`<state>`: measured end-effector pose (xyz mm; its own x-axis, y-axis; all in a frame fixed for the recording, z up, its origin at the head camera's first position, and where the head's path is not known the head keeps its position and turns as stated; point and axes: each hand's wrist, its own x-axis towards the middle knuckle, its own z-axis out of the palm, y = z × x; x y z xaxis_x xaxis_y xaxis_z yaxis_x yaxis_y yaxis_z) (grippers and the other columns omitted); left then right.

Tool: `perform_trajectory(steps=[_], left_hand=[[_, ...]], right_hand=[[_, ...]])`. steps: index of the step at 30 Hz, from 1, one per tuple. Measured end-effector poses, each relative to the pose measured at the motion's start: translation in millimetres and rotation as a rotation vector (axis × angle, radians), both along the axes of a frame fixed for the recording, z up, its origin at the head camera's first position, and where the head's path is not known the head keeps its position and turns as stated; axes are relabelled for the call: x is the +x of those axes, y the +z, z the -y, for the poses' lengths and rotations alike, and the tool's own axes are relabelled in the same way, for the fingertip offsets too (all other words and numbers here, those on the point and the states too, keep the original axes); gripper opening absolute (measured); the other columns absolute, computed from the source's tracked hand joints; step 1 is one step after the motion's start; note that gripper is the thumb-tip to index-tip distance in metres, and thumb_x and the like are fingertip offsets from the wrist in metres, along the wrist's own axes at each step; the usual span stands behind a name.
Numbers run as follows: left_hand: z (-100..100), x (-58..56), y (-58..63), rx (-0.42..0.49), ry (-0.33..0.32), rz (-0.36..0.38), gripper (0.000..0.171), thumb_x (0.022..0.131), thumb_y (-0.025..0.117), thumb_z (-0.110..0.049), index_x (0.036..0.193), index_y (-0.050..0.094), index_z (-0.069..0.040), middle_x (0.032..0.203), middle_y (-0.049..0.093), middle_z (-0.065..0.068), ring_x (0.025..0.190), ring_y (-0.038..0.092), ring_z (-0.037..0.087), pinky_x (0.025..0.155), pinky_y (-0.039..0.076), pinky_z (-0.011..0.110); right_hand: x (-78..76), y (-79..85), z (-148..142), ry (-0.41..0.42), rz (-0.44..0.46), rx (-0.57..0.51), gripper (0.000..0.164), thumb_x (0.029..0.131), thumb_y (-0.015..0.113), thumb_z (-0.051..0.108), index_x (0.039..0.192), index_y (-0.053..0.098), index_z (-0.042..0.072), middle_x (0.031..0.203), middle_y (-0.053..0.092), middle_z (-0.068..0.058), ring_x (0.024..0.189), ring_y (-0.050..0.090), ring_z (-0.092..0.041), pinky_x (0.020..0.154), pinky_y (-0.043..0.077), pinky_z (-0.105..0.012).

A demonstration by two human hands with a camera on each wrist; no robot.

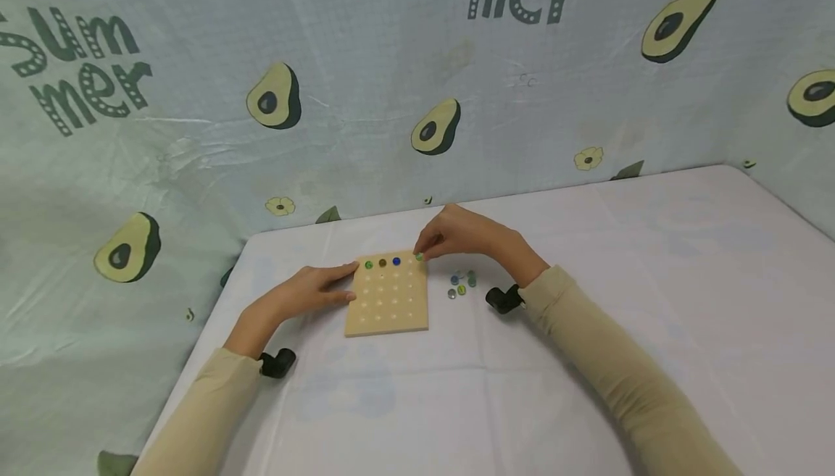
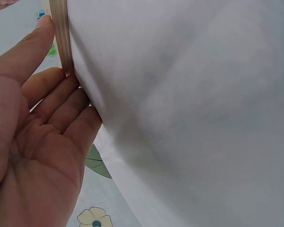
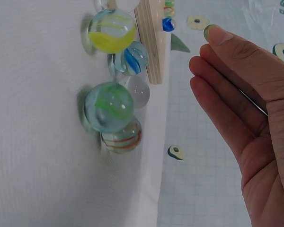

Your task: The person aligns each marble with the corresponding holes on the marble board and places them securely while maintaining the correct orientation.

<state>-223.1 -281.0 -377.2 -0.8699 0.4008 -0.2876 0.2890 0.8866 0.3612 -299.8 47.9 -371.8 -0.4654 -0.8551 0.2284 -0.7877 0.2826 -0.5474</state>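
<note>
A square wooden board (image 1: 386, 325) with rows of shallow dimples lies on the table. Along its far row sit a green marble (image 1: 368, 264), a brownish marble (image 1: 383, 263) and a blue marble (image 1: 396, 261). My right hand (image 1: 459, 232) pinches another green marble (image 1: 419, 256) between thumb and fingertips at the board's far right corner; in the right wrist view only its green edge shows behind the thumb. My left hand (image 1: 305, 293) rests against the board's left edge, index finger and thumb extended along it. In the left wrist view the fingertips touch the layered wooden side (image 2: 61, 38).
Several loose glass marbles lie right of the board, among them a yellow-swirled marble (image 3: 112, 31), a green-tinted marble (image 3: 109, 108) and an orange-striped marble (image 3: 122, 136). A white cloth (image 1: 554, 389) covers the table. Behind it hangs a curtain (image 1: 352, 99) printed with avocados.
</note>
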Motion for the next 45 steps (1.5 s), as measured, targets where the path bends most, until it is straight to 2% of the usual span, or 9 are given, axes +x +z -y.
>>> perform_trajectory(steps=[10, 20, 26, 33, 45], left_hand=[[0.0, 1.8, 1.1, 0.006, -0.007, -0.008, 0.074, 0.1, 0.063, -0.047, 0.16, 0.035, -0.014, 0.16, 0.038, 0.016, 0.146, 0.036, 0.042, 0.115, 0.034, 0.058], [0.4, 1.6, 1.0, 0.016, -0.011, 0.002, 0.073, 0.1, 0.063, -0.047, 0.16, 0.034, -0.015, 0.161, 0.037, 0.015, 0.147, 0.035, 0.041, 0.116, 0.034, 0.058], [-1.3, 0.7, 0.6, 0.021, -0.015, 0.001, 0.074, 0.1, 0.062, -0.048, 0.16, 0.035, -0.014, 0.16, 0.038, 0.016, 0.146, 0.035, 0.041, 0.115, 0.034, 0.058], [1.1, 0.4, 4.1, 0.01, -0.011, -0.009, 0.073, 0.101, 0.063, -0.046, 0.16, 0.034, -0.014, 0.161, 0.037, 0.015, 0.147, 0.035, 0.041, 0.115, 0.034, 0.059], [-0.8, 0.0, 0.7, 0.017, -0.011, -0.013, 0.073, 0.1, 0.064, -0.045, 0.16, 0.035, -0.014, 0.16, 0.038, 0.015, 0.146, 0.035, 0.041, 0.115, 0.034, 0.058]], right_hand=[[-3.1, -5.8, 7.1, -0.019, 0.03, -0.014, 0.014, 0.089, 0.08, 0.012, 0.103, 0.082, 0.009, 0.099, 0.079, 0.001, 0.089, 0.073, -0.005, 0.079, 0.058, -0.02], [-6.9, -9.6, 17.9, -0.111, 0.011, 0.039, 0.014, 0.09, 0.08, 0.016, 0.103, 0.083, 0.013, 0.098, 0.079, 0.004, 0.086, 0.072, -0.001, 0.077, 0.057, -0.02], [-5.8, -11.4, 19.7, -0.159, 0.057, 0.062, 0.016, 0.088, 0.082, 0.018, 0.103, 0.083, 0.013, 0.097, 0.079, 0.004, 0.088, 0.073, -0.003, 0.08, 0.057, -0.021], [-7.7, -10.6, 23.7, -0.166, 0.07, 0.076, 0.016, 0.089, 0.081, 0.02, 0.104, 0.083, 0.014, 0.098, 0.079, 0.006, 0.09, 0.072, -0.003, 0.082, 0.057, -0.021], [-8.4, -9.9, 25.7, -0.224, 0.139, 0.086, 0.017, 0.089, 0.081, 0.018, 0.106, 0.083, 0.014, 0.1, 0.079, 0.005, 0.091, 0.072, -0.004, 0.083, 0.057, -0.023]])
